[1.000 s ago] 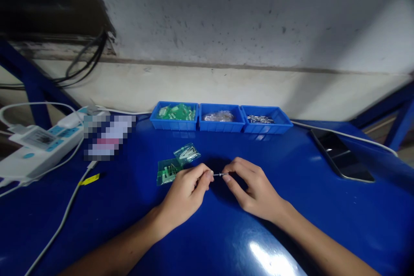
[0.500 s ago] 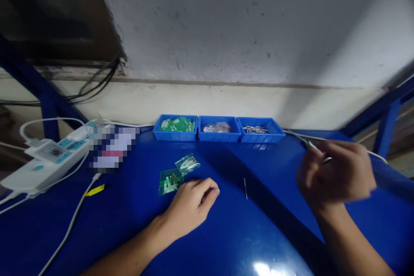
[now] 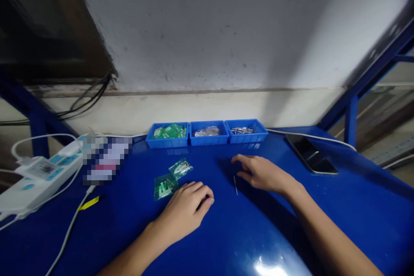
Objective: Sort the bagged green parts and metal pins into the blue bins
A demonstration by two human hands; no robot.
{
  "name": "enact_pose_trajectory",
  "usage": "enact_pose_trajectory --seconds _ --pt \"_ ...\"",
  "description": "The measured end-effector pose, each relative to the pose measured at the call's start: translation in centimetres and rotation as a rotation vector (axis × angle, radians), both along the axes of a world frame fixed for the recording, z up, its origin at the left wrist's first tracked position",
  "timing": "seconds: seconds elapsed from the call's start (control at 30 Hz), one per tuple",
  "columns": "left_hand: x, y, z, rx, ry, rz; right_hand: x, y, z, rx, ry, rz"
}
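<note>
My right hand (image 3: 260, 172) is just above the table, beside a thin metal rod (image 3: 235, 185). Its thumb and forefinger are apart with nothing between them, and the thumb is close to the rod's upper end. On the table rests my left hand (image 3: 189, 205), fingers curled in and thumb tip against the forefinger; nothing shows in it. Just beyond its knuckles lie two small clear packets: one (image 3: 165, 186) with green and pale pieces and thin brass-coloured ones, the other (image 3: 181, 168) with whitish pieces.
Along the wall stand three blue bins: green packets (image 3: 170, 131), clear plastic bags (image 3: 207, 131) and metal rods (image 3: 242, 131). A dark phone (image 3: 310, 155) lies at right. A white power strip (image 3: 42, 179), cables and a blurred-out device (image 3: 108, 161) occupy the left.
My right hand has swung left from the phone's side to the metal rod, its fingers now apart. My left hand stays put. The view has turned slightly right, bringing the phone into sight.
</note>
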State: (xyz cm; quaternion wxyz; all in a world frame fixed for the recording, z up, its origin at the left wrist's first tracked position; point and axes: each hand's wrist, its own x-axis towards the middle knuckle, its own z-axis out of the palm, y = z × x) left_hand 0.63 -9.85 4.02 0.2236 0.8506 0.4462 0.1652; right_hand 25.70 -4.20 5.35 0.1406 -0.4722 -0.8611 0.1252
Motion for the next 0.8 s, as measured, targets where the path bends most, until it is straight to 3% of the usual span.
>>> enact_pose_trajectory --seconds 0.23,0.47,0.67,0.8 --pt "0.0 -0.6 0.2 0.055 0.032 -0.047 -1.5 -0.4 -0.7 -0.131 0.011 0.153" --pt "0.4 0.2 -0.8 0.067 -0.119 0.111 -4.2 -0.9 -2.5 0.053 0.084 0.103" --pt "1.2 2.6 -1.4 0.154 -0.083 0.124 -5.7 -1.0 -3.4 0.083 0.227 0.112" --pt "1.5 3.1 -1.8 0.212 -0.015 0.137 -5.8 -1.1 -3.8 0.079 0.243 0.11"
